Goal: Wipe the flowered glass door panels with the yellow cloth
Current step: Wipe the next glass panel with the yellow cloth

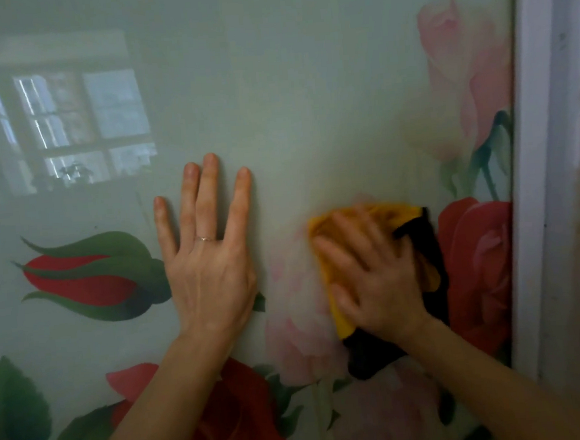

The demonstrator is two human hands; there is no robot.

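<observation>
Yellow cloth (pixel 328 275) bunches softly against glossy flowered glass (pixel 272 83).

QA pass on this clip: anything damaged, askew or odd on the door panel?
Nothing stands out. The glass panel shows no visible crack or spill; the bright grid at upper left is a window reflection. The left hand lies flat on the glass; the right hand presses the yellow cloth, motion-blurred.

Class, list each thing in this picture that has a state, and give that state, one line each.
Left hand: open, flat on the panel, fingers spread.
Right hand: open, pressing the cloth to the panel; blurred.
Cloth: bunched under the right hand.
Panel: upright, glossy, reflecting a window.
</observation>
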